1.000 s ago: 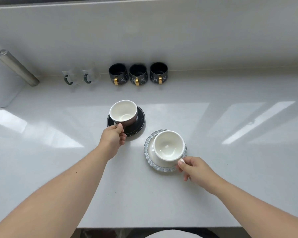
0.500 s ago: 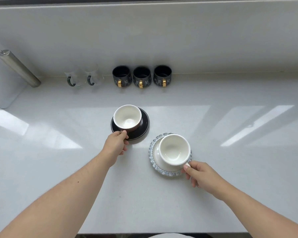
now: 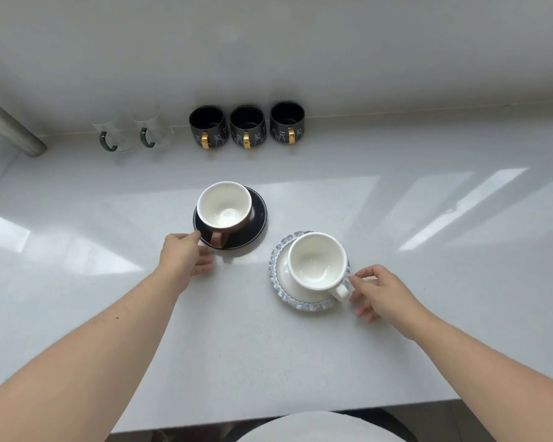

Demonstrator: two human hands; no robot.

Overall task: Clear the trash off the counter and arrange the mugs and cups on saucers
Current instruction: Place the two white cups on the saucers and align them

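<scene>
A brown cup [image 3: 224,207] with a white inside stands on a black saucer [image 3: 260,215] at the middle of the white counter [image 3: 428,314]. Its handle points toward me. My left hand [image 3: 186,256] pinches the saucer's near-left rim, thumb on top. To the right, a white cup [image 3: 316,263] sits on a beaded glass saucer [image 3: 276,272], handle toward the near right. My right hand [image 3: 377,288] pinches that saucer's right rim beside the handle, the other fingers spread.
Three dark mugs with gold handles [image 3: 248,126] line the back wall. Two clear glass cups [image 3: 134,134] stand to their left. A metal tube [image 3: 10,129] slants in at far left. A white round object [image 3: 326,429] shows below the counter's front edge.
Both hands have let go of the cup handles and shifted to the saucer rims. The cups now rest on their saucers with the handles uncovered.
</scene>
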